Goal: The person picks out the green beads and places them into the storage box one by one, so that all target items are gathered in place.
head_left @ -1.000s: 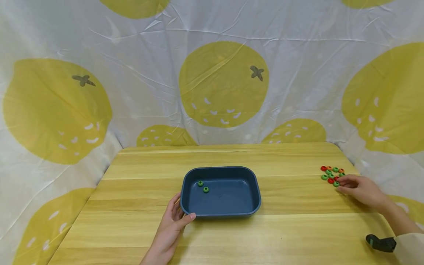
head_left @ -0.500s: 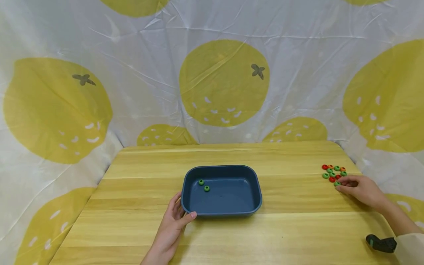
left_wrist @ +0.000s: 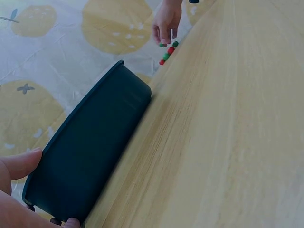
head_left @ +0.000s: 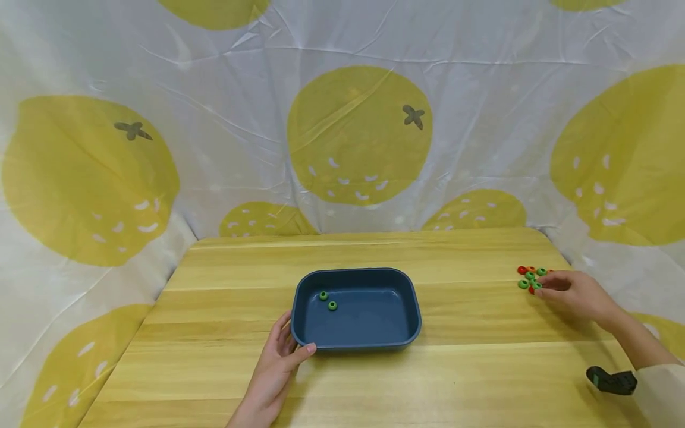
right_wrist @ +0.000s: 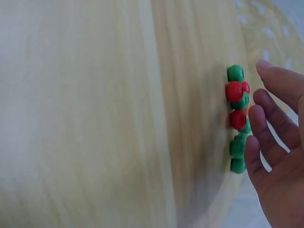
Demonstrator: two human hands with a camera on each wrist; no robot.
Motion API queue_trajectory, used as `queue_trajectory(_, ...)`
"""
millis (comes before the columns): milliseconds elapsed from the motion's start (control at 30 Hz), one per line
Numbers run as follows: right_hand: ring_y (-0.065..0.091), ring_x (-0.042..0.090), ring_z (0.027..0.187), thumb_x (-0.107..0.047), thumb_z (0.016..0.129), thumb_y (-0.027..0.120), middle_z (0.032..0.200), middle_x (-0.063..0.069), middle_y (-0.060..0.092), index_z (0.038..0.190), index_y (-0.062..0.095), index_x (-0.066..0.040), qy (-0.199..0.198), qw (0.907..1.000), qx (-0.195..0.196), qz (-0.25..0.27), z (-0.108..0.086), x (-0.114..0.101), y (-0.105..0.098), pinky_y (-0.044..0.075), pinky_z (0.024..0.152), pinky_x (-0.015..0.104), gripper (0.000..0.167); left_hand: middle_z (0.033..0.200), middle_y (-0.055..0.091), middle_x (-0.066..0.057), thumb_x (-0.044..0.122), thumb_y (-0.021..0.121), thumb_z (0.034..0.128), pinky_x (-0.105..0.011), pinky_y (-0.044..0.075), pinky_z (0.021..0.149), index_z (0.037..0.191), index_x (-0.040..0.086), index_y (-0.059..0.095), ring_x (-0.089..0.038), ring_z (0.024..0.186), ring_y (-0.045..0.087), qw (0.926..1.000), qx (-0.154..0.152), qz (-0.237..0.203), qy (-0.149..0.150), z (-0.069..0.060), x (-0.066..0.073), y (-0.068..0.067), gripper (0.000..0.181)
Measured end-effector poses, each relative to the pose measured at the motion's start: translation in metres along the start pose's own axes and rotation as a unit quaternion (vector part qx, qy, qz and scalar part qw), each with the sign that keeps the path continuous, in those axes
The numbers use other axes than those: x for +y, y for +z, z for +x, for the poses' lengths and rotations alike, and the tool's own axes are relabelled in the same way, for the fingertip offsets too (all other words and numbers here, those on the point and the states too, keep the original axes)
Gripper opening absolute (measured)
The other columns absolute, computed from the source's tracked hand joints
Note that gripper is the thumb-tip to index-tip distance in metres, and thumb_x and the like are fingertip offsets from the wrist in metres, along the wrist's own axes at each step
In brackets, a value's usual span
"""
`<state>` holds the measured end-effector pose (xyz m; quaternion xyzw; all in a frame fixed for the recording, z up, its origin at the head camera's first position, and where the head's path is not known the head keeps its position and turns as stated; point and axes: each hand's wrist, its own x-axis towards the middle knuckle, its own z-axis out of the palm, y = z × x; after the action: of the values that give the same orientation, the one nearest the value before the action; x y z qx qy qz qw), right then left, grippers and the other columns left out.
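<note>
Green bead (head_left: 537, 286) sits pinched at the right hand (head_left: 580, 297), near other beads (head_left: 525, 279)

the right hand (right_wrist: 285, 166) is near red and green beads (right_wrist: 237, 119) clustered on the wooden table (right_wrist: 95, 114).

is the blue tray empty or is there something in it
Not empty: two green beads lie inside the blue tray, toward its left side in the head view.

No readable text, labels, brands, numbers or signs in any view.
</note>
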<state>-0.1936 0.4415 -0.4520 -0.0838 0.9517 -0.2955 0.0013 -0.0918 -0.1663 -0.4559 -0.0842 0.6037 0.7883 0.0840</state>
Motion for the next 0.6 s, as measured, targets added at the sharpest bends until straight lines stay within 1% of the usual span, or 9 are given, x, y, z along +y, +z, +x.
queue_trajectory(133, 0.062, -0.002, 0.09, -0.027, 0.097, 0.076, 0.11, 0.014, 0.072, 0.118, 0.073, 0.001, -0.006, 1.0, -0.001, 0.005, 0.007, -0.006, -0.001, 0.053, 0.074, 0.025, 0.035, 0.166, 0.023, -0.014, -0.004, 0.074, 0.0905, -0.028, 0.042, 0.105, 0.162, 0.013, 0.022, -0.034, 0.151, 0.024, 1.0, 0.0, 0.0, 0.002, 0.0, -0.001, -0.001, 0.09)
queue_trajectory(333, 0.065, 0.007, 0.091, -0.029, 0.097, 0.077, 0.107, 0.008, 0.073, 0.117, 0.074, -0.003, -0.003, 0.9999, -0.013, 0.004, 0.014, -0.017, 0.0, 0.053, 0.075, 0.028, 0.033, 0.167, 0.023, -0.013, -0.004, 0.074, 0.0905, -0.027, 0.042, 0.104, 0.162, 0.013, 0.022, -0.034, 0.151, 0.023, 1.0, -0.001, 0.004, 0.002, 0.0, -0.001, -0.001, 0.09)
queue_trajectory(433, 0.068, 0.014, 0.089, -0.028, 0.098, 0.075, 0.105, 0.006, 0.073, 0.119, 0.072, -0.002, -0.009, 0.9994, -0.026, 0.023, 0.018, -0.023, 0.001, 0.054, 0.073, 0.031, 0.034, 0.167, 0.022, -0.013, -0.004, 0.074, 0.0908, -0.027, 0.042, 0.105, 0.163, 0.014, 0.022, -0.034, 0.151, 0.023, 1.0, -0.001, 0.005, 0.0, 0.0, -0.001, -0.001, 0.091)
queue_trajectory(500, 0.069, 0.018, 0.086, -0.027, 0.099, 0.074, 0.105, 0.007, 0.073, 0.12, 0.071, -0.001, -0.011, 0.9984, -0.036, 0.041, 0.022, -0.028, 0.001, 0.056, 0.071, 0.033, 0.034, 0.167, 0.022, -0.012, -0.004, 0.074, 0.0909, -0.027, 0.042, 0.105, 0.163, 0.014, 0.021, -0.034, 0.151, 0.023, 1.0, -0.002, 0.005, -0.001, 0.0, -0.001, -0.001, 0.091)
queue_trajectory(600, 0.069, 0.02, 0.089, -0.027, 0.099, 0.073, 0.109, 0.009, 0.072, 0.121, 0.071, -0.001, -0.016, 0.998, -0.038, 0.047, 0.03, -0.037, 0.004, 0.057, 0.07, 0.034, 0.034, 0.167, 0.023, -0.013, -0.004, 0.074, 0.0908, -0.027, 0.042, 0.104, 0.162, 0.014, 0.022, -0.034, 0.151, 0.024, 1.0, -0.001, 0.005, -0.001, 0.001, -0.001, -0.001, 0.091)
